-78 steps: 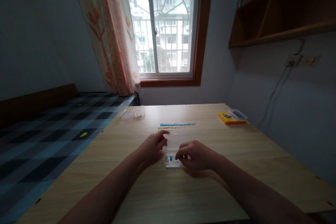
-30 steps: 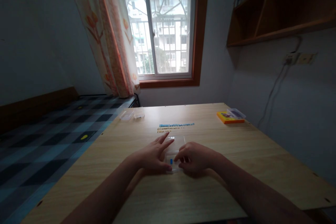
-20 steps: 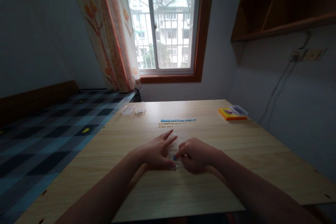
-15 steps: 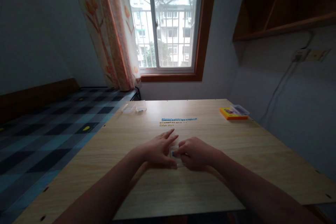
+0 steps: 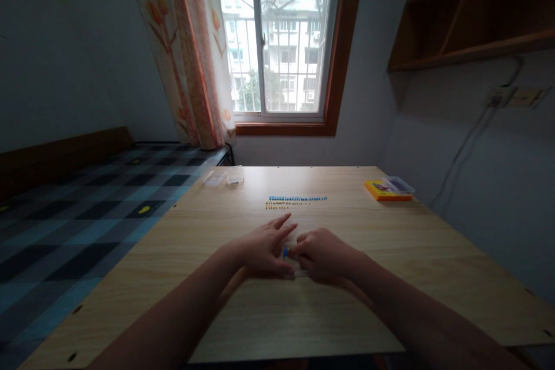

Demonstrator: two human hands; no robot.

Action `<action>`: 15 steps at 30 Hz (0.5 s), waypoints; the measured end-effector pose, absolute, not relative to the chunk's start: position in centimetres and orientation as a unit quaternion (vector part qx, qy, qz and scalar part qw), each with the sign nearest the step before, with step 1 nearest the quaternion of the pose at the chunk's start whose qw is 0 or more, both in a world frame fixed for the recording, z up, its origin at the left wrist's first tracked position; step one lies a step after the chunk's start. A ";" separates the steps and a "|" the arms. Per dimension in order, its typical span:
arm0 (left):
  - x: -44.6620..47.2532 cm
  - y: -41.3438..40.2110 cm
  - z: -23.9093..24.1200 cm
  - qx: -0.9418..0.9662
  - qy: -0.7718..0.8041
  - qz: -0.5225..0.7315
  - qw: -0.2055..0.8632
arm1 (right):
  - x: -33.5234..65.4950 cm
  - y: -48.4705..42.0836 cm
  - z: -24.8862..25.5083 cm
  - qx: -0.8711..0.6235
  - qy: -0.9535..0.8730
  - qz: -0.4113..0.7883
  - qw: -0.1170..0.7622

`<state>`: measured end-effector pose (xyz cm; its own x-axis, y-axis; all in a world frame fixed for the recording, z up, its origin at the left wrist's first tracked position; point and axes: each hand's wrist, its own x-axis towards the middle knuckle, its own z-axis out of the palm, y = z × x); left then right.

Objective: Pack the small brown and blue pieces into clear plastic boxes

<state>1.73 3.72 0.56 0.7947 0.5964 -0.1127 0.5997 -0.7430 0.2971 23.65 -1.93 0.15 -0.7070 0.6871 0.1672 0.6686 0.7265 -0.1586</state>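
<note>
A small clear plastic box [image 5: 299, 273] lies on the table between my hands, mostly covered by them. My left hand [image 5: 262, 247] is at its left side, fingers spread and thumb at the near edge. My right hand [image 5: 323, 251] reaches over the box from the right with its fingers curled. Right at its index fingertip shows a small blue piece [image 5: 285, 252]; whether the fingers pinch it is hidden. Beyond the hands, a row of small blue pieces [image 5: 297, 198] lies on the tabletop, with shorter rows of small yellowish pieces [image 5: 277, 205] just nearer.
Two clear plastic containers [image 5: 235, 175] stand at the table's far left. At the far right lies an orange and yellow box [image 5: 385, 192], with a clear lid or tray [image 5: 401, 184] on top. The wooden table [image 5: 277, 318] has a checked bed [image 5: 108, 208] along its left.
The view has shifted slightly. Both hands keep nearly the same place at the box, and a little more of the blue piece's colour shows by my right fingertip.
</note>
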 end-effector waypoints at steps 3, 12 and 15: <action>1.8 3.6 0.8 0.933 0.321 -0.007 0.162 | 23.6 -1.9 0.0 -0.372 -0.921 0.041 0.108; 1.7 3.7 0.3 0.936 0.310 0.011 0.167 | 23.5 -1.9 -0.3 -0.373 -0.919 0.033 0.122; 1.7 3.8 0.1 0.936 0.304 0.023 0.175 | 23.6 -1.8 -0.4 -0.375 -0.919 0.028 0.120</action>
